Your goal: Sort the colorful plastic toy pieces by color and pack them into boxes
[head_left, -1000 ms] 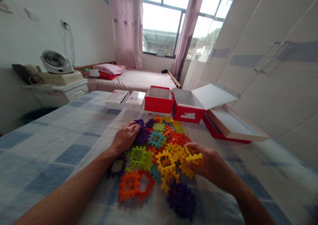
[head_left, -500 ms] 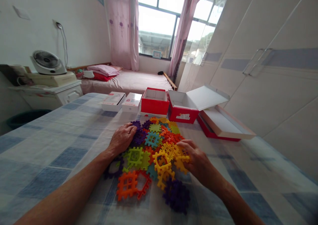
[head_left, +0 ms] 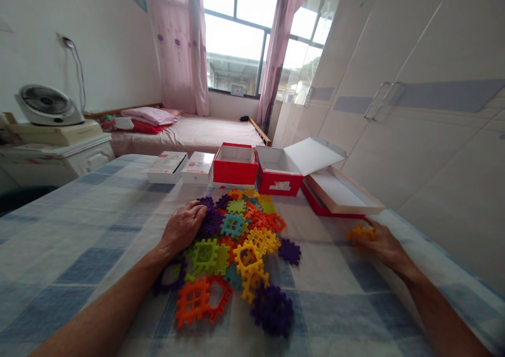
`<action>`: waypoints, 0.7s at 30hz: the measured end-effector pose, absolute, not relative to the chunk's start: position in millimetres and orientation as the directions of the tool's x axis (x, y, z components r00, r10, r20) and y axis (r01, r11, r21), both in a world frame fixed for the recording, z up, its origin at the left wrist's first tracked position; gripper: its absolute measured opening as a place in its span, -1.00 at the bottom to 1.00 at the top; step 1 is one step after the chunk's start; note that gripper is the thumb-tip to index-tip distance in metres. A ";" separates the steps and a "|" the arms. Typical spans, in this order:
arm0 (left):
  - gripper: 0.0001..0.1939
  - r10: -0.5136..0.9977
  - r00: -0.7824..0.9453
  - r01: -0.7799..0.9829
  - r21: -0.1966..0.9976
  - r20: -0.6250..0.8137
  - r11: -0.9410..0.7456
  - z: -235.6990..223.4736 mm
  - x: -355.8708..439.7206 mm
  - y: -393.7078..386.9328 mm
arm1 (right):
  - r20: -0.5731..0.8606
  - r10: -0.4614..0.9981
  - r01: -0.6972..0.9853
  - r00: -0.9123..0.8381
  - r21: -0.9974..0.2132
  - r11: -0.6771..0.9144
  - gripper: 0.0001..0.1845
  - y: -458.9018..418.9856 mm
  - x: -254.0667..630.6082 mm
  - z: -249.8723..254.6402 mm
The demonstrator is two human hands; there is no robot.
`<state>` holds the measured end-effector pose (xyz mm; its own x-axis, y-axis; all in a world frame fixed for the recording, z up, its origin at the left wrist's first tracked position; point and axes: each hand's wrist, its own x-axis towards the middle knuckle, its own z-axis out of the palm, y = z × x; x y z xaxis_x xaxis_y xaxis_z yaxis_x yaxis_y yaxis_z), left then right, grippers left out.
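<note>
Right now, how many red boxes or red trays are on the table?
3: the middle box, the open-lidded box just to its right, and the shallow tray partly beneath the pale tray. More could be hidden.

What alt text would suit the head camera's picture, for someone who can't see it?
A right hand holds something yellow-orange, blurred, away from a pile of colorful notched plastic pieces; the left hand rests at the pile's left edge. Red boxes and white boxes stand behind on a checked cloth.
</note>
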<state>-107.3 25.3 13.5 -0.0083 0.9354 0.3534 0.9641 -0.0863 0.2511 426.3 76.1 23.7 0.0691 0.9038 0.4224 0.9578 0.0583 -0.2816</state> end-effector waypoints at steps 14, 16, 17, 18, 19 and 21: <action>-0.49 0.939 -0.049 0.955 0.292 0.340 -0.056 15.6 -105.5 24.3 | 0.126 0.902 0.833 -0.413 -0.348 0.430 -0.30 5.8 195.6 69.4; -0.51 0.937 -0.055 0.956 0.288 0.344 -0.049 15.7 -105.0 24.3 | 0.117 0.925 0.884 -0.361 -0.272 0.380 -0.26 4.5 180.4 63.2; -0.52 0.937 -0.057 0.958 0.284 0.343 -0.045 16.0 -104.7 24.2 | 0.121 0.933 0.897 -0.339 -0.259 0.359 -0.28 4.8 176.3 60.3; -0.53 0.939 -0.056 0.960 0.278 0.340 -0.043 16.3 -104.2 24.0 | 0.129 0.938 0.900 -0.322 -0.266 0.346 -0.30 5.4 173.9 57.9; -0.53 0.941 -0.053 0.961 0.273 0.334 -0.043 16.8 -103.7 23.8 | 0.132 0.941 0.895 -0.312 -0.291 0.338 -0.33 6.1 172.9 56.2; -0.51 0.944 -0.054 0.961 0.272 0.325 -0.039 18.1 -102.6 23.1 | 0.117 0.939 0.864 -0.324 -0.368 0.344 -0.39 7.5 173.4 55.0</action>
